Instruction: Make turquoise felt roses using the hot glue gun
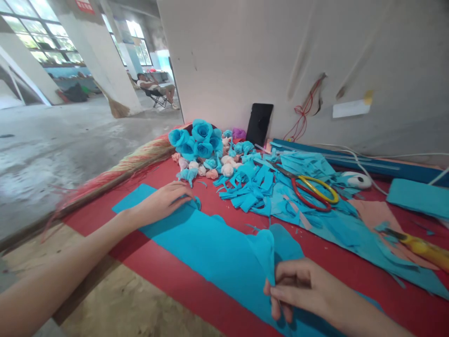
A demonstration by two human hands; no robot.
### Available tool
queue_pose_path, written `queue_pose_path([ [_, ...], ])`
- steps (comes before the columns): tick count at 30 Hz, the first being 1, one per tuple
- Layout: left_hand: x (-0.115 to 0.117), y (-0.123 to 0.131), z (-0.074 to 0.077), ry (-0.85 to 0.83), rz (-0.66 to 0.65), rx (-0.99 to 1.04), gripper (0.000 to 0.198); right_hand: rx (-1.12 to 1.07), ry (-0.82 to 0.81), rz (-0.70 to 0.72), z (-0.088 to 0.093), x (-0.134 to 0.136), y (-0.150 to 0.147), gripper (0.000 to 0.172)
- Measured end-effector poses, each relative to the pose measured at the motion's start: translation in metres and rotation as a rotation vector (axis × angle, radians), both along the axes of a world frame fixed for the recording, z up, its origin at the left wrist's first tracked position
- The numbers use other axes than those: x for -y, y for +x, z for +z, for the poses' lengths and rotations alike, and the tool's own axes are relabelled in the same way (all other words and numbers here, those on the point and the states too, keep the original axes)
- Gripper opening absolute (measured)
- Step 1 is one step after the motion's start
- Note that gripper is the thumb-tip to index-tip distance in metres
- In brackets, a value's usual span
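A long sheet of blue crepe paper (pixel 206 245) lies slantwise across the red table covering. My left hand (pixel 164 201) is over its far left part, fingers together and bent down on a curled blue paper edge (pixel 197 203); the fingertips are partly hidden. Near the front, my right hand (pixel 298 288) pinches the narrow lower end of a blue crepe-paper petal piece (pixel 264 248) between thumb and fingers, its wider end pointing up. Behind that piece a rounded blue petal (pixel 286 238) lies against the sheet.
Blue paper roses (pixel 201 138) and small paper buds (pixel 227 169) sit at the back. Scissors (pixel 312 192) lie on cut blue scraps (pixel 250 185). A yellow-handled tool (pixel 423 248) is at right. A phone (pixel 259 124) leans on the wall. A person (pixel 156 86) sits far off.
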State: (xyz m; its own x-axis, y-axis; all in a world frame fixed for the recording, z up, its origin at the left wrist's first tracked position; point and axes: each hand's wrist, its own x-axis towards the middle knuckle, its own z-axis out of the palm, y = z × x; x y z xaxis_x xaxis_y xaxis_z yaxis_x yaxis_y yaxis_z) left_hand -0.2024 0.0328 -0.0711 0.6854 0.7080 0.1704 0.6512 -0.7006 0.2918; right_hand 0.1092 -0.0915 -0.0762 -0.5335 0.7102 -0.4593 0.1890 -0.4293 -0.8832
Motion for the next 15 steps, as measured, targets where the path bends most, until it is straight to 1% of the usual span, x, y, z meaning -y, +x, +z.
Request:
queue_pose_path([
  [4, -0.001, 0.004, -0.005, -0.071, 0.198, 0.136, 0.028, -0.018, -0.004, -0.009, -0.003, -0.001, 0.001, 0.033],
  [7, 0.001, 0.005, 0.001, -0.060, 0.332, 0.276, 0.029, -0.022, 0.001, -0.014, -0.003, -0.001, 0.000, 0.034],
  [9, 0.005, 0.007, 0.011, -0.006, 0.411, 0.378, 0.026, -0.022, 0.017, -0.018, -0.001, 0.001, -0.001, 0.034],
  [11, 0.012, 0.013, 0.025, 0.049, 0.463, 0.462, 0.025, -0.014, 0.050, -0.030, 0.002, 0.003, 0.000, 0.034],
  [13, 0.021, 0.027, 0.040, 0.047, 0.458, 0.502, 0.025, 0.004, 0.113, -0.073, 0.004, 0.005, 0.001, 0.034],
  [15, 0.032, 0.047, 0.054, 0.018, 0.403, 0.519, 0.024, 0.033, 0.224, -0.162, 0.005, 0.004, 0.004, 0.033],
])
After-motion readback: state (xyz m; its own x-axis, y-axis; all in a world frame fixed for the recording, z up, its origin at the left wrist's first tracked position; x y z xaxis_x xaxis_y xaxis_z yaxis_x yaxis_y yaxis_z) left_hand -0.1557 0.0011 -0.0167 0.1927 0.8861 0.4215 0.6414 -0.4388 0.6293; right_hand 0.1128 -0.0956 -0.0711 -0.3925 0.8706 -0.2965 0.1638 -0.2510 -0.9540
